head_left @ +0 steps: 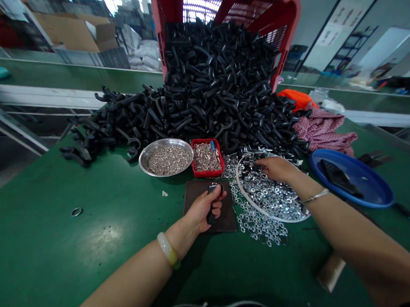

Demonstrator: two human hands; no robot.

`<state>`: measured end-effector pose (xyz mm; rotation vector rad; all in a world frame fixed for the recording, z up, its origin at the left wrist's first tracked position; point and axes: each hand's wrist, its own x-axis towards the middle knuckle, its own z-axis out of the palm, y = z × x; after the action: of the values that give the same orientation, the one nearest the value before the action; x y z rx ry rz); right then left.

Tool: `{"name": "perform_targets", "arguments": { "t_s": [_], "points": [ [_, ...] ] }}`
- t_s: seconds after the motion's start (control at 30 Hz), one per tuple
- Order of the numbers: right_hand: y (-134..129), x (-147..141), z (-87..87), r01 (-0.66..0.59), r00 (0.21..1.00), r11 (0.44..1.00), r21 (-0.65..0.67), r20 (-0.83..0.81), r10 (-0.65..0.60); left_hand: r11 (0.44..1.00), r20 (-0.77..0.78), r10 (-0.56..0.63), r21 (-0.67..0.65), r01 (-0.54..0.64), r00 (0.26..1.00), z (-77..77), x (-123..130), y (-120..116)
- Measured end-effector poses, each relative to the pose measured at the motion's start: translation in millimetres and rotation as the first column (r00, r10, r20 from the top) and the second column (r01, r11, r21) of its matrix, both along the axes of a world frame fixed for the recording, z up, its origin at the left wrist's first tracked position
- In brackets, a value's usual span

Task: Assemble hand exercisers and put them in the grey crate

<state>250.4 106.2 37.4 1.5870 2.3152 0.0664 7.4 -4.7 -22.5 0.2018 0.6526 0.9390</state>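
The left hand (204, 210) curls shut. The right hand (276, 169) reaches forward, palm down, with its fingers loose.

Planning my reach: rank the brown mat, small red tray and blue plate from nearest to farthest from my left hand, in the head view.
1. Brown mat: directly under the left hand.
2. Small red tray: straight ahead.
3. Blue plate: far right.

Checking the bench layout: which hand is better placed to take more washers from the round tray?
Right, probably: the right hand rests over the rim of the round tray, by the washers. The left hand holds a black plastic part above the dark mat.
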Motion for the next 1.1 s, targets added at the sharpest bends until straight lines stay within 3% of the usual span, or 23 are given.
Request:
{"name": "perform_targets", "arguments": {
  "t_s": [0.2,0.37,0.43,0.5,0.57,0.63,0.7,0.77,0.83,0.9,1.0,1.1],
  "points": [
    [8,-35,1.7,0.105,0.993,0.994,-0.041,0.062,-0.102,1.0,-0.002,-0.01,0.013,0.01,1.0,0.6,-1,1],
    [10,-30,12.9,0.17,0.984,0.985,-0.022,0.053,-0.169,0.999,0.043,-0.038,-0.007,0.038,0.998,-0.5,-5,1],
    [0,-25,18.9,0.225,0.974,0.971,0.082,0.008,-0.226,0.998,0.093,-0.056,-0.005,0.057,0.994,-1.4,-6,1],
    [-17,-27,22.2,0.29,0.95,0.926,0.242,-0.186,-0.249,0.997,0.14,-0.068,-0.015,0.071,0.988,-1.8,-8,2],
    [-41,-38,20.4,0.323,0.848,0.899,0.296,-0.512,-0.136,0.996,0.191,-0.077,-0.03,0.084,0.979,-1.4,-10,3],
    [-67,-56,13.0,0.263,0.626,0.94,0.216,-0.78,0.004,0.994,0.242,-0.087,-0.038,0.099,0.966,-0.7,-12,3],
    [-89,-76,2.6,0.164,0.435,0.976,0.144,-0.898,0.059,0.992,0.279,-0.101,-0.039,0.116,0.955,-0.3,-14,3],
    [-103,-93,-6.2,0.085,0.365,0.983,0.16,-0.923,0.119,0.99,0.295,-0.117,-0.043,0.135,0.948,-0.7,-16,2],
    [-111,-104,-10.0,0.027,0.383,0.967,0.253,-0.896,0.224,0.987,0.304,-0.142,-0.035,0.16,0.942,-1.9,-18,1],
    [-116,-110,-8.1,-0.032,0.451,0.928,0.371,-0.823,0.345,0.983,0.305,-0.171,-0.01,0.183,0.937,-3.0,-20,-1],
    [-127,-117,0.4,-0.137,0.588,0.847,0.513,-0.646,0.486,0.984,0.24,-0.178,0.046,0.172,0.954,-3.2,-21,-2],
    [-144,-123,6.5,-0.25,0.65,0.753,0.609,-0.47,0.597,0.98,0.087,-0.149,0.148,0.135,0.985,-1.6,-24,-3]
  ]
}}
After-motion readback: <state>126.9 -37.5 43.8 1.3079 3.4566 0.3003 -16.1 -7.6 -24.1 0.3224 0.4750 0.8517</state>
